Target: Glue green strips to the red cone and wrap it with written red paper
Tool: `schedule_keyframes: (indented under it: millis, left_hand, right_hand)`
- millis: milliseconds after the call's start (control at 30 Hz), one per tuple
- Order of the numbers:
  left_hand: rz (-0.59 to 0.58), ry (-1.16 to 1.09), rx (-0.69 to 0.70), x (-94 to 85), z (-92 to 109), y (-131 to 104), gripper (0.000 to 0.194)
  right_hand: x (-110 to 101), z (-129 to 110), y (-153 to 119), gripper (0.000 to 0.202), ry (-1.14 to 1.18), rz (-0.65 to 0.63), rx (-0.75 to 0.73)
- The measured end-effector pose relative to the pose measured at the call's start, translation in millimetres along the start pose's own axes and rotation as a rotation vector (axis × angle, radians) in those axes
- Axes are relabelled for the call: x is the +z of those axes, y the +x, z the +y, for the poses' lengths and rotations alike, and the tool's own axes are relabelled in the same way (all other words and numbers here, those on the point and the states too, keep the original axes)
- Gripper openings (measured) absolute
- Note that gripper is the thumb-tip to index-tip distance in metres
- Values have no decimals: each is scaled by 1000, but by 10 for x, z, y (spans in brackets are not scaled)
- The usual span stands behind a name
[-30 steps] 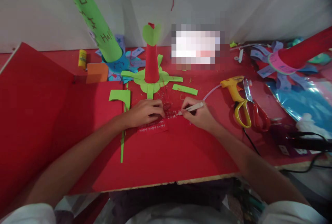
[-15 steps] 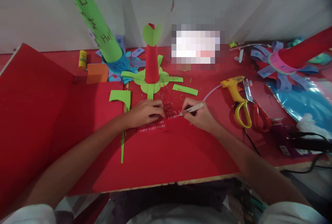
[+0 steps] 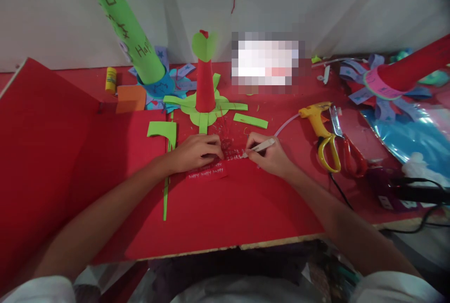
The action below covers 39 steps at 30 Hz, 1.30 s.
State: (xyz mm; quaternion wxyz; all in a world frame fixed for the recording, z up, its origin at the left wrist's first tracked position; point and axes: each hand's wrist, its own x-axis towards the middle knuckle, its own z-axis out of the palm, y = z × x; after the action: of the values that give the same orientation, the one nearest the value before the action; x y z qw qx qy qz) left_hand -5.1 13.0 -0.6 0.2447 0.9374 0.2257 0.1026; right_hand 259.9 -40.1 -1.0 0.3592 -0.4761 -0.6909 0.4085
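Note:
My right hand [image 3: 269,155] grips a pale marker pen [image 3: 262,145], its tip at the end of white handwriting on a red paper strip [image 3: 235,154]. My left hand [image 3: 200,153] has its fingers bent together, and their tips press on the left end of that strip. Just below the left hand lies a second red paper piece [image 3: 207,173] with rows of white "happy" lettering, partly covered by the hand. Behind both hands stands a red paper cone [image 3: 205,88] on a green petal-shaped base [image 3: 191,113] with strips and round leaves on top.
A yellow glue gun [image 3: 314,118] and red-and-yellow scissors [image 3: 337,146] lie to the right, near a dark cable. Green paper scraps [image 3: 162,129] are at the left. A tall green tube [image 3: 130,31] and a glue stick [image 3: 111,80] stand behind. Red sheets cover the left side.
The pen tip has added a little more white writing at the end of the lower line. The left hand stays in place.

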Motion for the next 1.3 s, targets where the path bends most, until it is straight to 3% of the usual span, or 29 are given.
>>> schedule_keyframes:
  millis: [400, 633, 1000, 1300]
  left_hand:
    - [7, -14, 1, 18, -14, -3, 23]
    - [-3, -15, -15, 19, -14, -6, 24]
    - [-8, -5, -2, -4, 5, 0, 25]
    - [-8, -11, -3, 5, 1, 2, 25]
  right_hand:
    - [-45, 76, 13, 14, 56, 121, 63]
    - [-115, 138, 43, 16, 95, 59, 145]
    - [-105, 136, 58, 23, -101, 72, 21]
    - [-93, 128, 35, 23, -84, 48, 12]
